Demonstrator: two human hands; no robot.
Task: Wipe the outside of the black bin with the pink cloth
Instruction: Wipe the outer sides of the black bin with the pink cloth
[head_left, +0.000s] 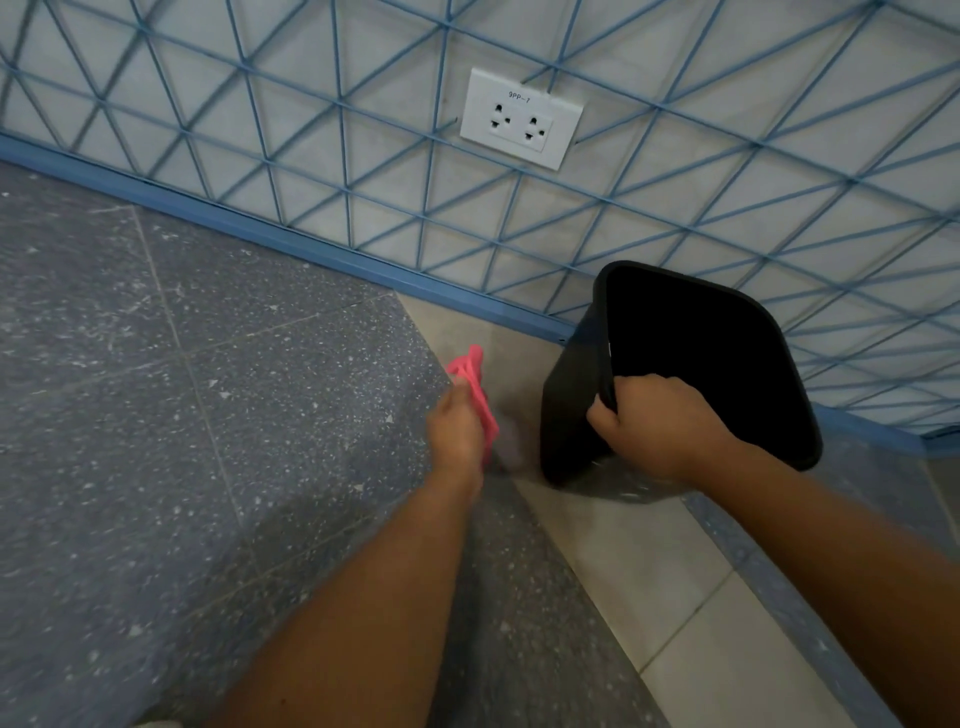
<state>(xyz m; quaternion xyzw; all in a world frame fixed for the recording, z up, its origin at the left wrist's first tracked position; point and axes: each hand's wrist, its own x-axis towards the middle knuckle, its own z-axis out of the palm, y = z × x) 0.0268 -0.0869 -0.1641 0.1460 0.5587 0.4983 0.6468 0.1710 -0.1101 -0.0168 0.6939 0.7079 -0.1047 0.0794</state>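
The black bin (571, 410) stands on the floor by the wall, tilted toward me so its dark opening shows. My right hand (657, 423) grips the bin's near rim, fingers curled over the edge into the opening. My left hand (457, 428) holds the bunched pink cloth (475, 382), which sticks out past my fingers. The cloth hangs a short way left of the bin's side and does not touch it.
A wall with a blue diamond-line pattern (311, 130) and a blue skirting runs behind the bin. A white double socket (521, 118) sits on the wall above. The floor is dark speckled tile (156, 415) on the left and pale tile (649, 571) under the bin.
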